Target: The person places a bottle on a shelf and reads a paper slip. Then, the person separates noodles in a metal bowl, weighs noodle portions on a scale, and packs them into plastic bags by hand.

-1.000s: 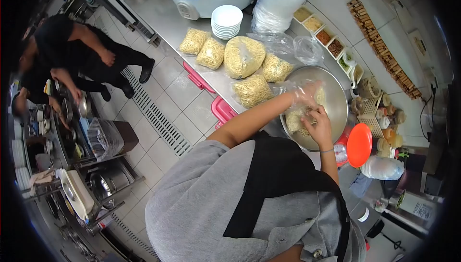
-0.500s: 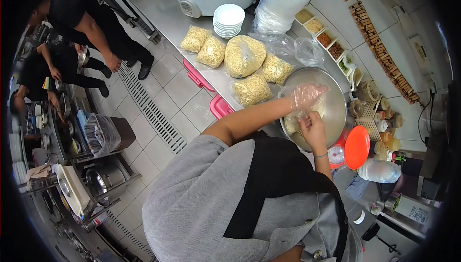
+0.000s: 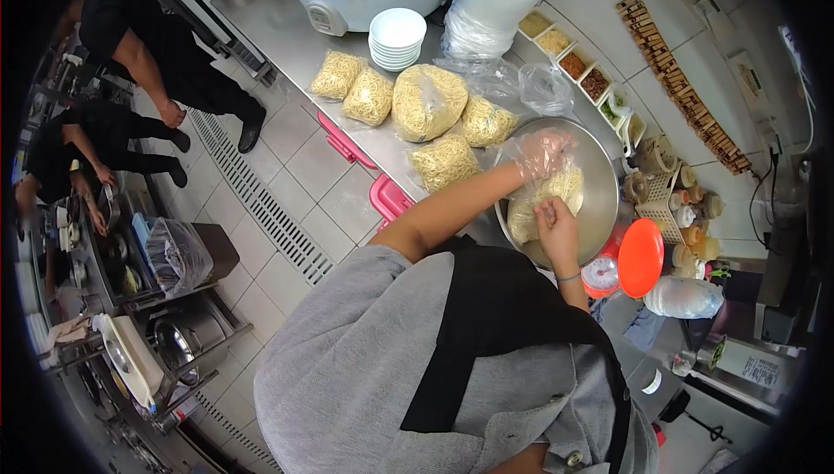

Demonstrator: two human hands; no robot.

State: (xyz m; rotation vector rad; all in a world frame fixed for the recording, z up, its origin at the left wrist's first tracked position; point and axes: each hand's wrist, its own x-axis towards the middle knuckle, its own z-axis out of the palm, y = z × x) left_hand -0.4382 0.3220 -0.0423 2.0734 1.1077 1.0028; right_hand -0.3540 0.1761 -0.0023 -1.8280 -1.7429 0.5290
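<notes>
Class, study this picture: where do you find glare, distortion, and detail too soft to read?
In the head view, soft highlights lie on the metal bowl and the bundled plastic bags; also in the head view, wide-angle distortion tilts the far-left shelving, with curved black borders at both sides; head view again, the scale dial has figures too small to read.

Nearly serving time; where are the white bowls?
In the head view, upper centre, the white bowls stand stacked between the rice cooker and the bagged noodles.
</notes>
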